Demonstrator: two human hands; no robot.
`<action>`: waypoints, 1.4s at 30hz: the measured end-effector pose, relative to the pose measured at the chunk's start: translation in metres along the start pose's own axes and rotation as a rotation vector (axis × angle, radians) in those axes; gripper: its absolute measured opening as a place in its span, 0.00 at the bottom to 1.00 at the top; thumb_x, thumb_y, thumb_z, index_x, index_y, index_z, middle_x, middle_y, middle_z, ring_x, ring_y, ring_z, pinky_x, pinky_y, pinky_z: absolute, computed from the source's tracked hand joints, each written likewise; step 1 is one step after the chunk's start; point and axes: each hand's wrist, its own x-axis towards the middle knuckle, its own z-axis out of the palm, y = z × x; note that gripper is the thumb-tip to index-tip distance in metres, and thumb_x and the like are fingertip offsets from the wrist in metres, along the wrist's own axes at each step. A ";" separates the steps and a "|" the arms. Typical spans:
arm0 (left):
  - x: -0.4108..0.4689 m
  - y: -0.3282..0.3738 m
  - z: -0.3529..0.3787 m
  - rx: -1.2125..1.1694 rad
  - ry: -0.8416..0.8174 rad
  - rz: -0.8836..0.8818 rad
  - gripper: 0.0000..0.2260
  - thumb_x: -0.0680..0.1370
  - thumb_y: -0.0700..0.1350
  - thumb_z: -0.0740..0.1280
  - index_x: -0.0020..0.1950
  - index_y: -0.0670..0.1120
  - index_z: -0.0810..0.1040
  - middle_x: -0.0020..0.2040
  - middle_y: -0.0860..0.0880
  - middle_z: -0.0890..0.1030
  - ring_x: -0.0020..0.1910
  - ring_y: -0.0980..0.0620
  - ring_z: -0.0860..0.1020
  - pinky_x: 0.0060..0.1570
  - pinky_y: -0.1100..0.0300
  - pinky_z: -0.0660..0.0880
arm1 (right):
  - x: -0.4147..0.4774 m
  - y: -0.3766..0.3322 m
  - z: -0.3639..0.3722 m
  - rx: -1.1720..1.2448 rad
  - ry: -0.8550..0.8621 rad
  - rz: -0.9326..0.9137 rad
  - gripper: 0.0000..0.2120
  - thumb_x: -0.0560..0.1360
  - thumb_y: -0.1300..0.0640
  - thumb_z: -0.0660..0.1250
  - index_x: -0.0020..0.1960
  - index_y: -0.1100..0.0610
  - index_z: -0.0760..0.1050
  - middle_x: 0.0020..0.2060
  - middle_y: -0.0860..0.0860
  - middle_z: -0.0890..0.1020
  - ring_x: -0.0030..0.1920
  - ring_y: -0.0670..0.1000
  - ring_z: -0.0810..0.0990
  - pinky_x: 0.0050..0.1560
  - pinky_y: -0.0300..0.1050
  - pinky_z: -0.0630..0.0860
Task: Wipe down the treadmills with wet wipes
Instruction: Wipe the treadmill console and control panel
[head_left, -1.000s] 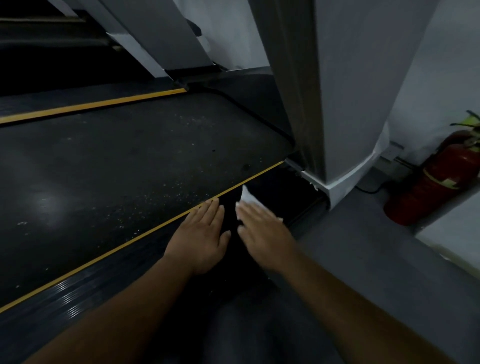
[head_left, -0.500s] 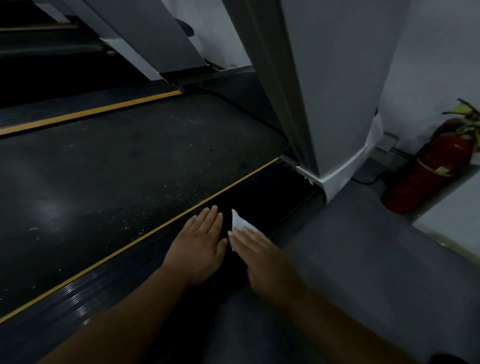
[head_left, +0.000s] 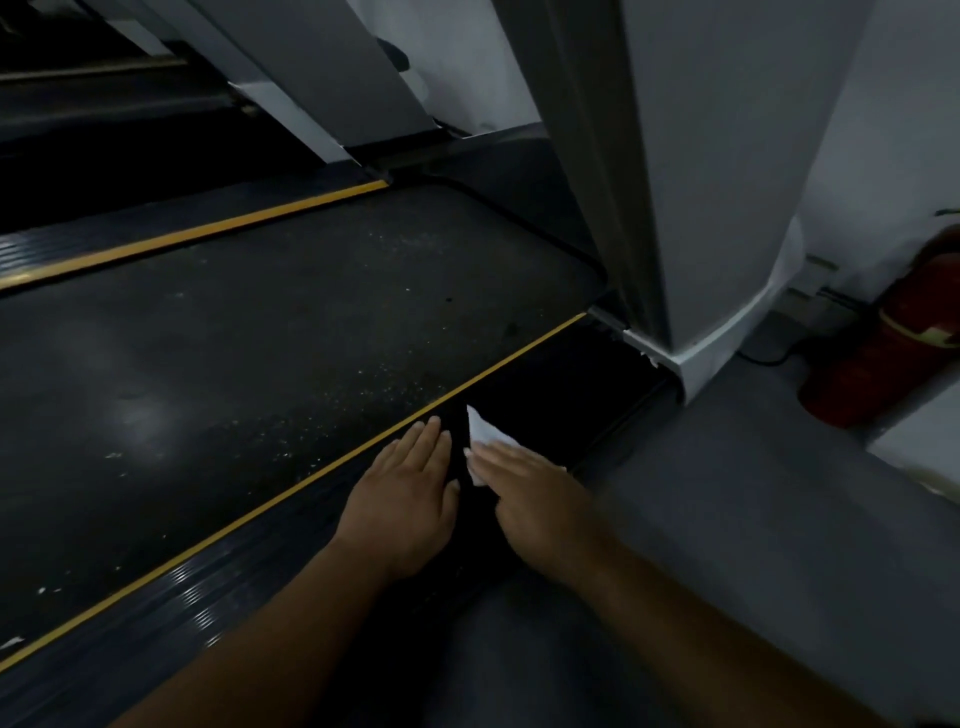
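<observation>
Right hand (head_left: 535, 493) flat, pressing wet wipe (head_left: 480, 431) onto treadmill (head_left: 545, 384) side rail.

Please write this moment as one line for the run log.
phase: wiping | right hand: pressing wet wipe flat on side rail | left hand: flat on side rail, no wipe | belt: pale specks

Left hand (head_left: 405, 499) and right hand (head_left: 530, 493) lie flat side by side on treadmill side rail (head_left: 218, 587). Wet wipe (head_left: 483, 431) under right fingers (head_left: 498, 457), sticking out at 12 o'clock. From the hands: belt (head_left: 260, 364) at 10 o'clock, upright (head_left: 701, 182) at 1, fire extinguisher (head_left: 883, 353) at 2, floor (head_left: 753, 519) at 3.
</observation>
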 end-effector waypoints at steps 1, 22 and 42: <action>0.001 0.004 -0.001 -0.006 0.004 -0.001 0.41 0.72 0.62 0.31 0.83 0.46 0.50 0.83 0.48 0.47 0.81 0.52 0.45 0.76 0.59 0.39 | -0.007 0.005 -0.002 0.004 0.071 -0.017 0.26 0.75 0.57 0.53 0.69 0.61 0.77 0.67 0.55 0.78 0.69 0.50 0.74 0.69 0.49 0.72; -0.001 0.237 -0.177 -0.185 0.018 0.444 0.28 0.81 0.52 0.55 0.79 0.41 0.63 0.80 0.40 0.61 0.79 0.42 0.60 0.74 0.46 0.65 | -0.140 -0.058 -0.241 -0.342 0.375 0.659 0.05 0.77 0.57 0.71 0.45 0.56 0.77 0.79 0.57 0.55 0.80 0.52 0.47 0.76 0.60 0.50; -0.134 0.206 -0.479 -0.128 0.082 0.295 0.29 0.81 0.56 0.54 0.79 0.43 0.64 0.80 0.42 0.61 0.79 0.44 0.61 0.73 0.45 0.65 | -0.107 -0.292 -0.468 -0.329 0.248 0.462 0.06 0.73 0.61 0.73 0.46 0.56 0.76 0.79 0.59 0.57 0.80 0.57 0.54 0.78 0.58 0.50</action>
